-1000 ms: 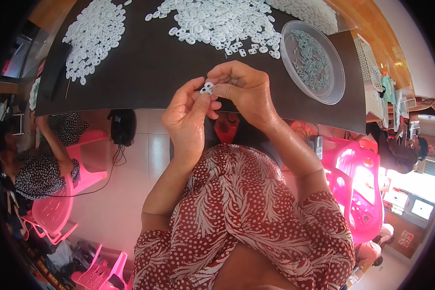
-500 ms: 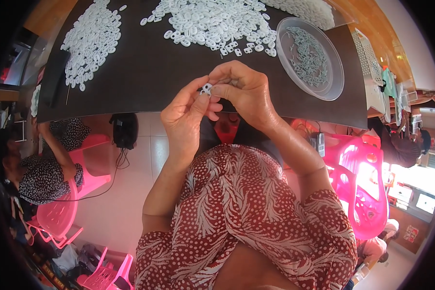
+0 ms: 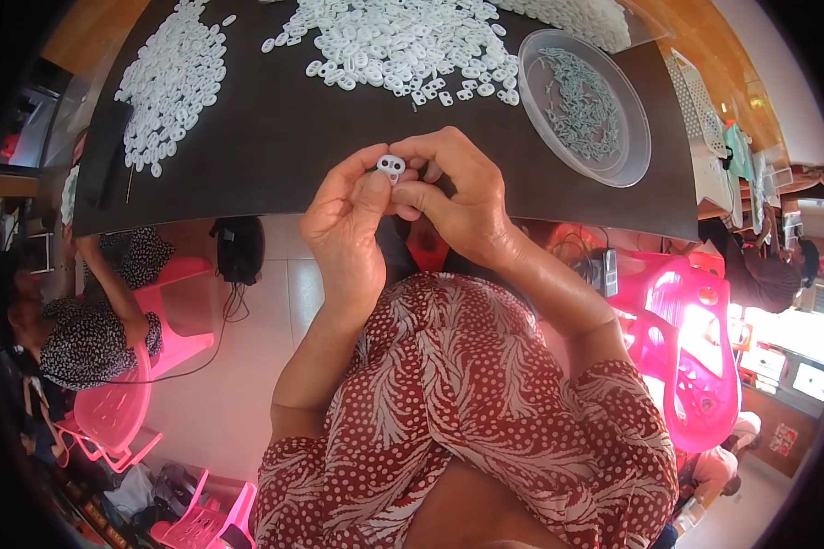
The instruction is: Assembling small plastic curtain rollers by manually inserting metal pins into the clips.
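Observation:
A small white plastic piece with two dark round holes (image 3: 391, 166) is held up just off the table's near edge. My left hand (image 3: 350, 206) pinches it between thumb and fingers. Close against it, my right hand (image 3: 458, 188) is closed with its thumb and fingertips at the piece's lower right side. A narrower white part shows below the holes, between the two thumbs; whether it is a separate part I cannot tell. Past my hands lies a heap of white two-holed pieces (image 3: 384, 46) on the dark table (image 3: 275, 156).
Another heap of white oval pieces (image 3: 176, 87) spreads at the left. A clear round tub (image 3: 634, 160) of small slender grey-green pieces (image 3: 581, 105) stands at the right. Pink plastic chairs (image 3: 673, 348) flank me. A person in a patterned top (image 3: 96, 339) sits at the left.
The white piece has turned so that its two holes now face up toward me. My right thumb and fingers have shifted slightly lower beside it.

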Available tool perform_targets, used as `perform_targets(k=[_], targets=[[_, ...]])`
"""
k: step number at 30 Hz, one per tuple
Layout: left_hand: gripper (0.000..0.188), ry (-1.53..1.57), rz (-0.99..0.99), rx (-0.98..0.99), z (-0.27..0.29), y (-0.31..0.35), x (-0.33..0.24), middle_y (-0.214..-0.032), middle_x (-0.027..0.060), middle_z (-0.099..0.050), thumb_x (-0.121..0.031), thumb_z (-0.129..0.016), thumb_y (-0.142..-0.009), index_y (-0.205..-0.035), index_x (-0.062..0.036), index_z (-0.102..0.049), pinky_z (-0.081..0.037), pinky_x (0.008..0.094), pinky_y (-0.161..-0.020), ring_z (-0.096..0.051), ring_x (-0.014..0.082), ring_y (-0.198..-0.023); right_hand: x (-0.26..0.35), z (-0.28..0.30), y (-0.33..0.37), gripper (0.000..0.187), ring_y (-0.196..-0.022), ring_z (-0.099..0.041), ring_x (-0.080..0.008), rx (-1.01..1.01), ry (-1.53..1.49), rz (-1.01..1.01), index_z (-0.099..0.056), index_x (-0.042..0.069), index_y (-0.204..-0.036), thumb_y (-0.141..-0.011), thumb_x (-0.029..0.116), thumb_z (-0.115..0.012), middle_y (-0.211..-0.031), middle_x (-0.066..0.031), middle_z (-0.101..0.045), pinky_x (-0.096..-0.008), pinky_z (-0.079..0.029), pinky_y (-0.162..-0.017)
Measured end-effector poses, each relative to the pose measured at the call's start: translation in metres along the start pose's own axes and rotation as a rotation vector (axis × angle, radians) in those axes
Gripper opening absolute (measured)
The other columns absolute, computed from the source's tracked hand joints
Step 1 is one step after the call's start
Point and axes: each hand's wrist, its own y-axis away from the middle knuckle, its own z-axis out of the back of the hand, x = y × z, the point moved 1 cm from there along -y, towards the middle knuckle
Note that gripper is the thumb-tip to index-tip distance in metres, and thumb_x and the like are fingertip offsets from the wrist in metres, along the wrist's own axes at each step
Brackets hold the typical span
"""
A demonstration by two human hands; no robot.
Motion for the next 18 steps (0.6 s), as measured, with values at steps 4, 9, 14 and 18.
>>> perform_targets(k=[4, 9, 14, 18], targets=[[0.026, 0.017, -0.006, -0.002, -0.0031, 0.0026, -0.0028, -0.089, 0.0103, -0.065, -0.011, -0.057, -0.092, -0.11, 0.007, -0.057, -0.05, 0.0228, -0.066, -0.061, 0.0126, -0.069, -0.0027, 0.0003, 0.0, 0.027, -0.07, -0.055, -0.0192, -0.035, 0.076, 0.155, -0.062, 0.001, -0.094, -0.068, -0.003, -0.068, -0.078, -0.0065, -0.06, -0.0292, -0.046, -0.059], [0.025, -0.03, -0.035, 0.0, 0.0014, 0.0031, 0.0013, -0.09, 0.0098, -0.065, -0.011, -0.057, -0.092, -0.11, 0.0066, -0.057, -0.05, 0.0232, -0.068, -0.061, 0.0118, -0.071, -0.001, -0.0007, 0.0024, 0.027, -0.07, -0.055, -0.0189, -0.05, 0.034, 0.13, -0.063, 0.001, -0.093, -0.068, -0.003, -0.068, -0.079, -0.0061, -0.06, -0.0293, -0.046, -0.059], [0.025, -0.001, -0.036, -0.011, -0.0002, 0.0028, 0.0031, -0.092, 0.0097, -0.065, -0.01, -0.058, -0.091, -0.109, 0.0065, -0.058, -0.05, 0.0239, -0.071, -0.061, 0.0117, -0.077, -0.0018, 0.0, 0.0043, 0.028, -0.069, -0.055, -0.0176, -0.045, 0.006, 0.093, -0.063, 0.001, -0.094, -0.067, -0.004, -0.069, -0.079, -0.0063, -0.06, -0.0281, -0.046, -0.059], [0.025, 0.021, -0.031, 0.0, 0.004, 0.0023, 0.0061, -0.094, 0.0106, -0.065, -0.009, -0.059, -0.09, -0.109, 0.0065, -0.059, -0.05, 0.0249, -0.074, -0.061, 0.0129, -0.08, 0.0005, -0.0001, 0.0057, 0.028, -0.069, -0.055, -0.0164, -0.053, -0.044, 0.08, -0.063, 0.001, -0.095, -0.068, -0.005, -0.069, -0.079, -0.006, -0.06, -0.0267, -0.046, -0.058]])
